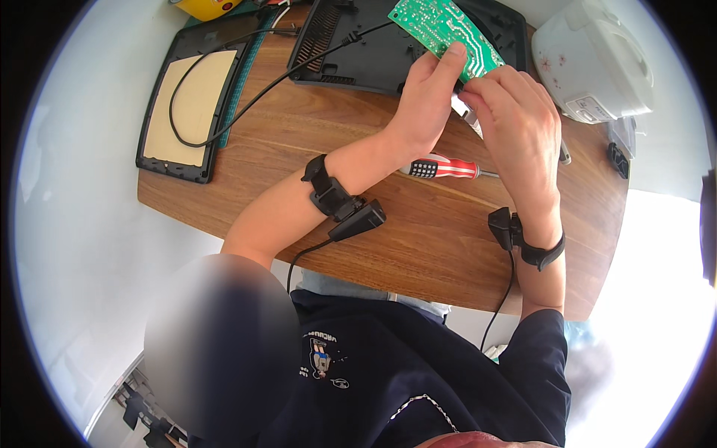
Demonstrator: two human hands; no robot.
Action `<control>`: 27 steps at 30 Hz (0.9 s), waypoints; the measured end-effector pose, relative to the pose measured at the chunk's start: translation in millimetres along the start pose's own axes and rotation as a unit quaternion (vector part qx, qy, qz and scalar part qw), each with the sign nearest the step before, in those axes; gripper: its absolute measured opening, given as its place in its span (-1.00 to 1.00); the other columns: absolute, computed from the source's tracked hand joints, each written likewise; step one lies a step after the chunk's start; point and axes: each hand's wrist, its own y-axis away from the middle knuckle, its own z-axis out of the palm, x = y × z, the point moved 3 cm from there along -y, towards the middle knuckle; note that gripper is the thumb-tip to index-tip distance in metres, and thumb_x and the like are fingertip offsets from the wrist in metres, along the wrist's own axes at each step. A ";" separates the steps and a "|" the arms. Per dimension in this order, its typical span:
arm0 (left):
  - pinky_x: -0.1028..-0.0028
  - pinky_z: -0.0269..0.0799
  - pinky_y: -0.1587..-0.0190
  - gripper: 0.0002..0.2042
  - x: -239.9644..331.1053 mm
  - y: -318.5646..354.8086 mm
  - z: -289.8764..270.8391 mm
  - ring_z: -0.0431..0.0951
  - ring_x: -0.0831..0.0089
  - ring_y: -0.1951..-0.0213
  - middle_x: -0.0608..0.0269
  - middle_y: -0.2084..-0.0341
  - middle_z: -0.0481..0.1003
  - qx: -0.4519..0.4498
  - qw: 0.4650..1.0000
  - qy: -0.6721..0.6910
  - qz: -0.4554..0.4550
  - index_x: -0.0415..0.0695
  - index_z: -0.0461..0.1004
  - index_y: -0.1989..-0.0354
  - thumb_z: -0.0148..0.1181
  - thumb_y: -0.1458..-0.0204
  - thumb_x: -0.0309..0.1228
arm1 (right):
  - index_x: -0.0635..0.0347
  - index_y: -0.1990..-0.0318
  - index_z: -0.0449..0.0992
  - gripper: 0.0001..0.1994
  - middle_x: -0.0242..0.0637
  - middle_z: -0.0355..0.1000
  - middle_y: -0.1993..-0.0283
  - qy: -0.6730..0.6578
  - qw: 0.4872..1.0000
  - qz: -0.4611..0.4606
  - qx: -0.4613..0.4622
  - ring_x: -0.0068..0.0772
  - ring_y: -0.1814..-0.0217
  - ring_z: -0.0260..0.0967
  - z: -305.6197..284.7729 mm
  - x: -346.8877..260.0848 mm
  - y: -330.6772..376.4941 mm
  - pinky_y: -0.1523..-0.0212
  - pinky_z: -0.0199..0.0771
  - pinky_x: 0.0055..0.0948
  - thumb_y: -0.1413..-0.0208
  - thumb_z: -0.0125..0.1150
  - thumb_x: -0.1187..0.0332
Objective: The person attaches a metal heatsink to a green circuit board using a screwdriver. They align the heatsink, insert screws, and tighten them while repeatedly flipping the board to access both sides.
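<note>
A green circuit board (457, 39) is held up at a tilt at the far side of the table, with its solder side showing. My left hand (424, 101) grips its near edge, thumb on top. My right hand (519, 108) is closed in a pinch at the board's near right corner. What sits between its fingertips is mostly hidden; a small dark part shows beside them. Behind and beneath the board lies a black plastic housing (366, 56) with vent slots. A screwdriver (448, 167) with a red and white handle rests on the table below my hands.
A black panel with a cream sheet (187, 108) lies at the left. A black cable (258, 101) loops over it toward the board. A white rice cooker (590, 63) stands at the far right, a black clip-like part (618, 160) near it. Something yellow (205, 7) stands at the far left.
</note>
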 end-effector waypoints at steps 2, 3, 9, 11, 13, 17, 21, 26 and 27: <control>0.47 0.44 0.00 -0.71 -0.3 -0.1 -0.4 0.50 0.60 0.11 0.39 0.13 0.53 -0.001 1.000 0.000 0.001 -0.13 0.44 0.00 0.02 -0.42 -0.14 | 0.09 0.42 0.57 -0.90 -0.43 0.39 0.43 0.001 1.000 -0.008 0.008 -0.32 0.30 0.43 -0.2 0.2 0.0 0.27 0.41 -0.31 0.05 0.41 0.40; 0.47 0.44 0.00 -0.71 -0.5 -0.5 -0.7 0.50 0.60 0.11 0.39 0.13 0.53 -0.002 1.000 0.001 0.003 -0.13 0.44 0.00 0.02 -0.42 -0.14 | 0.08 0.42 0.57 -0.90 -0.44 0.39 0.43 0.002 1.000 -0.011 0.012 -0.33 0.31 0.43 -0.4 0.1 0.0 0.27 0.41 -0.32 0.05 0.41 0.40; 0.45 0.42 -0.02 -0.71 0.2 0.1 0.7 0.49 0.60 0.08 0.39 0.12 0.52 0.003 1.000 0.007 0.009 -0.13 0.45 0.01 0.02 -0.42 -0.15 | 0.07 0.42 0.59 -0.90 -0.47 0.42 0.42 -0.006 1.000 -0.001 0.021 -0.34 0.33 0.43 -0.2 1.7 0.3 0.28 0.41 -0.33 0.09 0.43 0.40; 0.45 0.41 -0.03 -0.71 -0.5 -0.3 0.5 0.48 0.60 0.07 0.39 0.11 0.52 0.002 1.000 0.009 0.010 -0.14 0.46 0.00 0.02 -0.42 -0.15 | 0.07 0.41 0.59 -0.89 -0.47 0.42 0.41 -0.017 1.000 0.000 0.025 -0.33 0.34 0.43 0.8 3.8 0.2 0.28 0.41 -0.33 0.09 0.44 0.40; 0.44 0.41 -0.04 -0.70 -1.8 -0.5 -0.8 0.48 0.60 0.06 0.38 0.11 0.52 -0.002 1.000 0.010 0.012 -0.14 0.46 0.00 0.02 -0.42 -0.15 | 0.08 0.41 0.59 -0.88 -0.47 0.43 0.40 -0.025 0.999 0.005 0.026 -0.33 0.35 0.43 2.8 6.4 0.0 0.28 0.41 -0.33 0.09 0.46 0.40; 0.45 0.40 -0.04 -0.70 -1.2 -0.3 -1.3 0.47 0.61 0.08 0.39 0.13 0.52 0.009 1.000 0.012 0.005 -0.14 0.46 0.01 0.01 -0.42 -0.14 | 0.09 0.40 0.59 -0.87 -0.46 0.44 0.38 -0.032 0.999 0.005 0.022 -0.32 0.34 0.43 6.2 10.6 0.5 0.27 0.42 -0.34 0.09 0.48 0.40; 0.46 0.38 0.02 -0.70 2.5 -1.0 2.4 0.46 0.61 0.14 0.40 0.19 0.52 0.046 0.997 0.048 -0.024 -0.13 0.45 0.05 0.00 -0.42 -0.13 | 0.10 0.38 0.61 -0.87 -0.48 0.45 0.36 -0.038 0.999 -0.018 0.029 -0.36 0.31 0.44 9.0 13.1 1.4 0.25 0.44 -0.34 0.08 0.48 0.41; 0.39 0.43 -0.01 -0.71 5.1 -2.9 -0.6 0.50 0.53 0.10 0.35 0.15 0.52 0.057 0.993 0.087 -0.060 -0.10 0.43 0.03 -0.05 -0.43 -0.14 | 0.09 0.34 0.64 -0.89 -0.49 0.46 0.35 -0.033 0.998 -0.028 0.042 -0.39 0.27 0.47 10.0 10.9 -0.7 0.22 0.47 -0.36 0.05 0.45 0.44; 0.37 0.43 -0.06 -0.72 5.7 -3.2 -1.8 0.51 0.50 0.06 0.34 0.12 0.53 0.052 0.992 0.096 -0.067 -0.10 0.44 0.01 -0.08 -0.44 -0.17 | 0.09 0.34 0.64 -0.90 -0.49 0.46 0.34 -0.035 0.998 -0.027 0.040 -0.40 0.26 0.47 10.0 11.1 -0.9 0.22 0.48 -0.37 0.04 0.45 0.45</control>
